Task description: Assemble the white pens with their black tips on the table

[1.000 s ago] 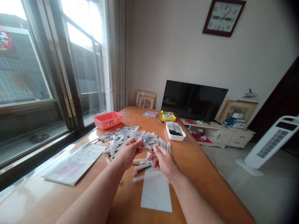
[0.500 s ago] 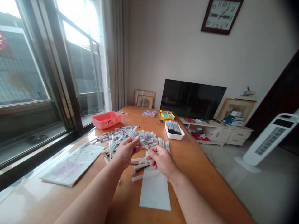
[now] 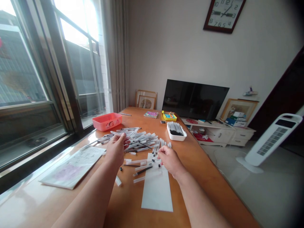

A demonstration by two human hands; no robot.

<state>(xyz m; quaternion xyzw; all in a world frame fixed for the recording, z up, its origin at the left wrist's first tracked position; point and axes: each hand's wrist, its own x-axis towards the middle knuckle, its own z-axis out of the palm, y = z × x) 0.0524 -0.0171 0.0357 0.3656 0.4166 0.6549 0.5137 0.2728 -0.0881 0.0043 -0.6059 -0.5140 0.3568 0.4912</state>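
My left hand [image 3: 116, 148] is raised over the table with thumb and fingers pinched on a clear white pen barrel [image 3: 117, 134] that points up and left. My right hand [image 3: 168, 157] is low at the top edge of a white paper sheet [image 3: 157, 190], fingers curled beside a few small black pen parts [image 3: 154, 155]; what they pinch is too small to name. A pile of several white pens [image 3: 140, 138] lies just beyond both hands. A thin black refill [image 3: 142, 171] and loose barrels lie between my hands.
On the orange wooden table [image 3: 204, 177] stand a white tray of pens [image 3: 176, 131], a pink tray [image 3: 106, 121], a yellow box [image 3: 169, 116] and a small book [image 3: 152, 114]. A printed sheet [image 3: 73, 164] lies left. A white fan [image 3: 273, 139] stands on the floor at right.
My hands have drawn apart. The left moved up and left with the barrel, and the right dropped to the top of the white sheet.
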